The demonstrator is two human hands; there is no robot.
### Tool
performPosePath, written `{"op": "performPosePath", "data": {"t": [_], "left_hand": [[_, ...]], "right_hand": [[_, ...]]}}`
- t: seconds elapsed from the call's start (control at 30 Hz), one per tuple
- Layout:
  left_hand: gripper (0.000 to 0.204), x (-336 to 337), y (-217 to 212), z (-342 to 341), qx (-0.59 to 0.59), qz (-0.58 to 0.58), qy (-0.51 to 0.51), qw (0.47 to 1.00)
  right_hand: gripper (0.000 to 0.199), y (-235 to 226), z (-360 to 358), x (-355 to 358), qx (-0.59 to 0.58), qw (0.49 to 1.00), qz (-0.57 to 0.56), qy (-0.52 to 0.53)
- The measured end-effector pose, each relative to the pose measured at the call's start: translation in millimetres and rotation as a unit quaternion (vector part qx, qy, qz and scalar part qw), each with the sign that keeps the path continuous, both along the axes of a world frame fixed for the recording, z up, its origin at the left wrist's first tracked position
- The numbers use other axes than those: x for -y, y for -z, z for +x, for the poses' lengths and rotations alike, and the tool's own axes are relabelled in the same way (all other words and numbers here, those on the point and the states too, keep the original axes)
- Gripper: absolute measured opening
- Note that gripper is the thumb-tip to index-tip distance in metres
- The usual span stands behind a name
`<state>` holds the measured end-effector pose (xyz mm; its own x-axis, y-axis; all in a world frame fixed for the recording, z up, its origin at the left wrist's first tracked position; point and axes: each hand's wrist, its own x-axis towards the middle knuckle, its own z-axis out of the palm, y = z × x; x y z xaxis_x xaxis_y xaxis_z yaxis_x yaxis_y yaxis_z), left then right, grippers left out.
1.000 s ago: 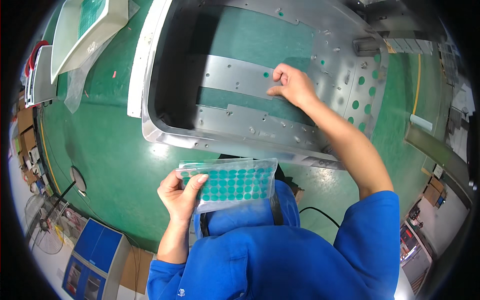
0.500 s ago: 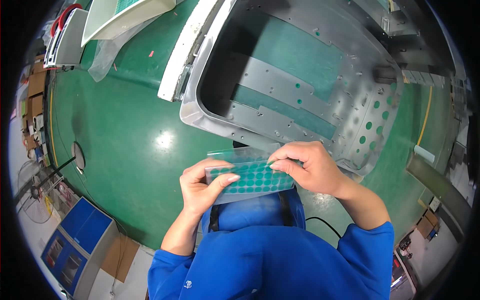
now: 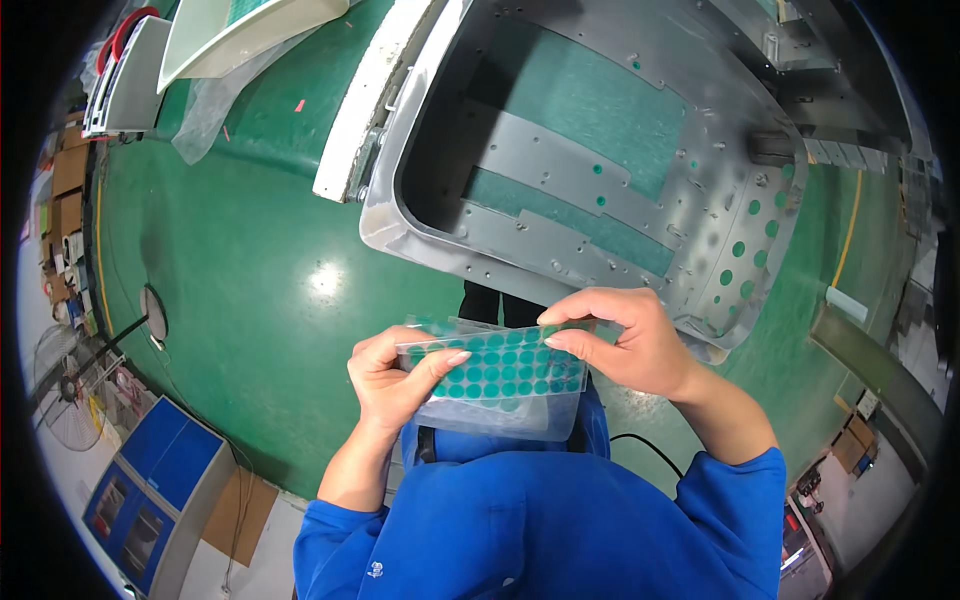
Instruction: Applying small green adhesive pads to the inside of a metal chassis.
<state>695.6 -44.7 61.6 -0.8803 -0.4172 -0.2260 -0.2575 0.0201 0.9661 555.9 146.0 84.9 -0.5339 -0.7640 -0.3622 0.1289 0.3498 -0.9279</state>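
In front of my body I hold a clear sheet of round green stickers (image 3: 505, 372), set in rows. My left hand (image 3: 385, 375) grips its left end, the thumb lying on top of the dots. My right hand (image 3: 630, 340) pinches the upper right edge between thumb and fingertips. Under the sheet hangs more clear film (image 3: 500, 415), reaching down over my lap. Beyond my hands stands a large grey metal housing (image 3: 590, 265), open toward me, with many holes; a few green dots (image 3: 598, 170) show on its inner panels.
At the upper left a cream plastic bin (image 3: 225, 45) sits on a green surface beside a clear plastic bag (image 3: 215, 110). A standing fan (image 3: 75, 385) and a blue-and-grey cabinet (image 3: 165, 480) stand on the left. A black cable (image 3: 645, 440) runs by my right side.
The sticker sheet has shifted and tilted slightly, and more of the clear film now hangs below it. Its far flap has dropped toward me. Both hands keep their grip.
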Motion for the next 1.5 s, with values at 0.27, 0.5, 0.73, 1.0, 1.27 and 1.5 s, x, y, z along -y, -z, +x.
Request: {"op": "performPosePath", "data": {"t": [0.27, 0.5, 0.73, 1.0, 1.27, 1.5], "left_hand": [[0.017, 5.3, 2.9, -6.3, -0.018, -0.034, 0.039, 0.999], [0.016, 7.1, 5.9, -2.0, 0.03, 0.016, -0.044, 0.998], [0.015, 19.4, 12.9, 17.7, 0.079, 0.008, -0.114, 0.99], [0.016, 17.6, 21.4, 27.2, 0.096, 0.01, -0.136, 0.986], [0.015, 16.1, 21.5, 25.4, 0.093, 0.012, -0.131, 0.987], [0.016, 11.8, 20.2, 23.2, 0.098, 0.017, -0.134, 0.986]], "right_hand": [[0.006, 6.9, 2.6, 0.8, -0.151, 0.986, -0.062, 0.033], [0.002, 29.6, -37.7, 12.4, -0.161, 0.985, -0.032, 0.046], [0.004, 136.1, -47.2, 20.3, -0.191, 0.973, 0.126, -0.028], [0.002, 138.0, -40.8, 24.2, -0.252, 0.957, 0.141, -0.031], [0.003, 138.7, -39.5, 25.0, -0.271, 0.952, 0.14, -0.024], [0.003, 141.2, -37.1, 24.7, -0.301, 0.945, 0.128, -0.014]]}}
